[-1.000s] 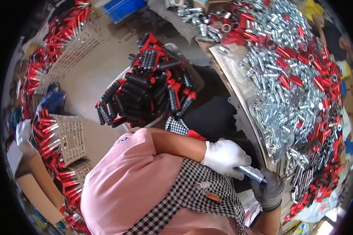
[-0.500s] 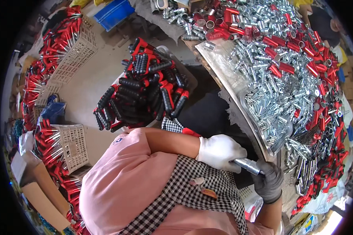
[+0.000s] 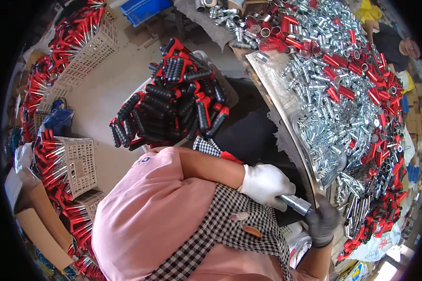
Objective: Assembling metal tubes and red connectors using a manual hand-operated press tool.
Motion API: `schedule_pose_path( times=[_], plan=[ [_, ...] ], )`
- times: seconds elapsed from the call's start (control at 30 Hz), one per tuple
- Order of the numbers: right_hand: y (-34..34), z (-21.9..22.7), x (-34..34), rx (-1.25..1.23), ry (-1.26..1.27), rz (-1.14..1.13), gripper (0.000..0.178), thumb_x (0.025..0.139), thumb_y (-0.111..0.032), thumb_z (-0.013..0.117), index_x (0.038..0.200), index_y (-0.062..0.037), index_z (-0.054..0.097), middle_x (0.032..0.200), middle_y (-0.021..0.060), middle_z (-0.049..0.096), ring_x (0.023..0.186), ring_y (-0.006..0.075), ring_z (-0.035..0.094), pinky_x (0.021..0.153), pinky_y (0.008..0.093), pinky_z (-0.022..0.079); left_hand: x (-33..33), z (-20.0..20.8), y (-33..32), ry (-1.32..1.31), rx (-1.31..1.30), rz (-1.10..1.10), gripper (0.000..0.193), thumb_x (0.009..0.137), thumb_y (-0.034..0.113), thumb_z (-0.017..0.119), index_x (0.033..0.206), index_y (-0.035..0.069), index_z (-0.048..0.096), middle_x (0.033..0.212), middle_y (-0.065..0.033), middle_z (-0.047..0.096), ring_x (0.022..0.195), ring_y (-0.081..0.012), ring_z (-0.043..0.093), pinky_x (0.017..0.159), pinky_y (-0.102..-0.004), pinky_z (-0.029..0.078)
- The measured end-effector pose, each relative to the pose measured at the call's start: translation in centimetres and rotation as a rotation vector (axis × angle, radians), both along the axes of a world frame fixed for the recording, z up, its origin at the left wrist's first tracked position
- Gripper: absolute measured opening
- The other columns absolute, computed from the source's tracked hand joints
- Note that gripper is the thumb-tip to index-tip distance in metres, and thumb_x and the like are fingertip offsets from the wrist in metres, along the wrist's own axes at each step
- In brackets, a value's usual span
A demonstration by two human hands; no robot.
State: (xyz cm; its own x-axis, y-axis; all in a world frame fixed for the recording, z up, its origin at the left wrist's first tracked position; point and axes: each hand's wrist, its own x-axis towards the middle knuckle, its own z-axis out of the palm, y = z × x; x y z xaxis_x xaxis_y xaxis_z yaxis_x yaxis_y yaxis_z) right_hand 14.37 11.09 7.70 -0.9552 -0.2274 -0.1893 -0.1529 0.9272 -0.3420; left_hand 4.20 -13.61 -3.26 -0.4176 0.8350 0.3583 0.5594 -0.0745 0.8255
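Note:
My left hand (image 3: 268, 186), in a white glove, is closed around one end of a silver metal tube (image 3: 295, 204). The tube slants down to the right, above my lap near the bench edge. At its other end is my right hand (image 3: 324, 222), in a dark grey glove; its fingers curl at the tube's tip and are somewhat blurred. Whether a smaller part sits between those fingers is hidden. Just beyond the right hand, long silver tubes (image 3: 356, 213) lie on the bench. A checked apron (image 3: 241, 220) covers my front.
The bench at right bears a heap of small silver metal parts (image 3: 321, 131) and red sleeves (image 3: 332, 73), behind a metal rim (image 3: 279, 105). Ahead left stands a tub piled with black-and-red handles (image 3: 173, 100). Crates (image 3: 79, 161) of red-handled pieces and a cardboard box (image 3: 40, 229) are at left.
The right hand has turned and shifted slightly down at the tube's end. The left hand keeps its hold and sits slightly farther right. The whole view has shifted a little.

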Motion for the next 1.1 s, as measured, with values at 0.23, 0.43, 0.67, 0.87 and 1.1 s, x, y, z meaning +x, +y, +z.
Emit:
schedule_pose_path(
  times=[0.23,0.43,0.67,0.87,1.1],
  plan=[
    [-5.0,1.0,-2.4,-0.115,0.589,0.296,0.056,0.074,-0.015,0.075,0.126,-0.0075,0.057,0.094,0.0097,0.064,0.08,0.0173,0.061,0.07,0.0305,0.048,-0.1,0.6,-0.6,-0.008,-0.028,0.02,0.033,0.077,0.037,0.073,0.084,0.007,0.062,0.071,-0.0117,0.062,0.066,-0.0343,0.062,0.063,-0.0438,0.051],
    [-1.4,-2.4,1.4,-0.636,0.211,-0.252,0.055,0.091,-0.046,0.062,0.127,-0.0038,0.059,0.08,0.0094,0.065,0.062,0.0262,0.061,0.061,0.0347,0.049,0.5,0.2,0.0,-0.001,0.025,-0.048,0.031,0.077,0.035,0.073,0.082,0.007,0.061,0.07,-0.0111,0.061,0.064,-0.034,0.062,0.059,-0.0449,0.05],
    [-4.0,0.1,0.0,-0.14,0.467,0.249,0.046,0.074,-0.016,0.078,0.115,-0.0081,0.059,0.106,0.0129,0.065,0.082,0.0317,0.065,0.069,0.0387,0.053,0.2,1.0,-0.2,-0.008,-0.052,-0.043,0.037,0.079,0.04,0.072,0.086,0.005,0.063,0.074,-0.016,0.064,0.071,-0.0362,0.065,0.063,-0.0463,0.052],
    [-3.9,-1.5,0.8,-0.228,0.381,0.055,0.038,0.082,-0.022,0.076,0.113,-0.006,0.06,0.089,0.0149,0.068,0.072,0.0347,0.066,0.066,0.0392,0.053,0.3,0.7,0.1,0.07,-0.041,0.013,0.036,0.078,0.038,0.073,0.083,0.004,0.062,0.07,-0.0157,0.062,0.066,-0.0371,0.063,0.059,-0.0456,0.051],
    [-5.3,-1.8,-1.1,-0.343,0.362,0.132,0.02,0.084,-0.015,0.068,0.099,-0.0065,0.06,0.08,0.013,0.065,0.066,0.0321,0.062,0.064,0.0381,0.051,0.2,0.6,-0.7,0.083,0.019,-0.015,0.033,0.08,0.035,0.071,0.084,0.004,0.061,0.071,-0.0159,0.062,0.067,-0.0377,0.063,0.06,-0.0468,0.051]
  ],
)
